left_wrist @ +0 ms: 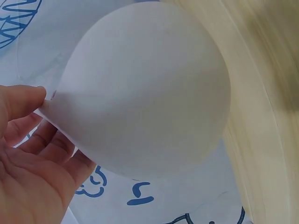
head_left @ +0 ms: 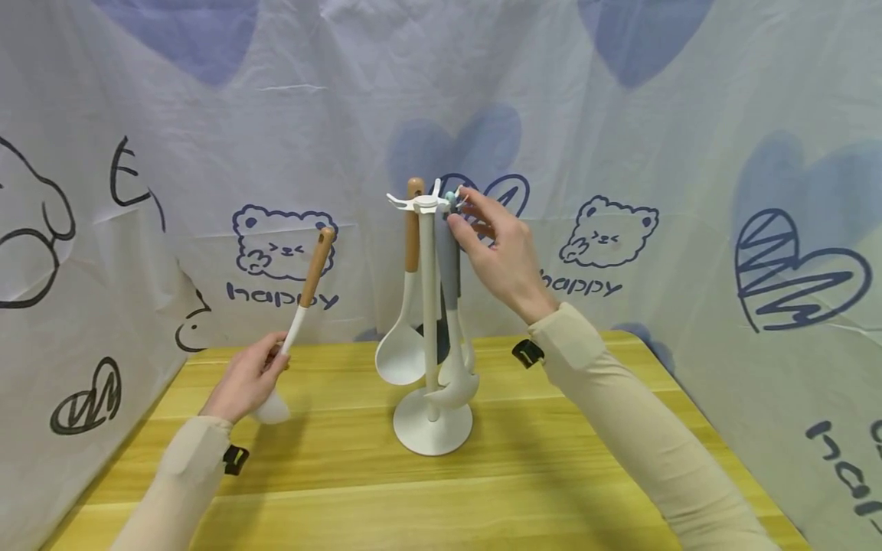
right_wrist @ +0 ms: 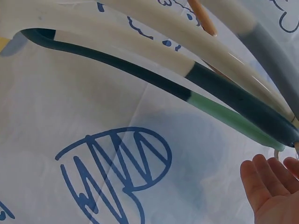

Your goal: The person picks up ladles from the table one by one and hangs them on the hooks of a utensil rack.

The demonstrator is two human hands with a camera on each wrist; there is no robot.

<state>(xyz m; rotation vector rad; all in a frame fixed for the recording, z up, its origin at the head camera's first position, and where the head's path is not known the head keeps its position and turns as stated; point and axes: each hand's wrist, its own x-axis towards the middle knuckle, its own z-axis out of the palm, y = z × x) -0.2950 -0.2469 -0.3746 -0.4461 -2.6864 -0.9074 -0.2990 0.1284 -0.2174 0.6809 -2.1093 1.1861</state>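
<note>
My left hand (head_left: 248, 376) pinches the white neck of a cooking spoon (head_left: 315, 272) near its head. Its wooden handle slants up to the right, and the rounded white head (left_wrist: 149, 93) fills the left wrist view. At the top of a white utensil rack (head_left: 428, 298), my right hand (head_left: 506, 249) has its fingers spread loosely around a hook. The fingertips are beside the end of a green-handled utensil (right_wrist: 219, 112) and a grey-handled ladle (head_left: 448, 264). Any contact there is hard to make out.
A white spoon with a wooden handle (head_left: 401, 357) hangs on the rack's left side. Behind the post hangs a dark-headed utensil (head_left: 441, 343). The round base (head_left: 413, 435) stands on a wooden table (head_left: 344, 513), with patterned cloth (head_left: 331, 138) behind and at both sides.
</note>
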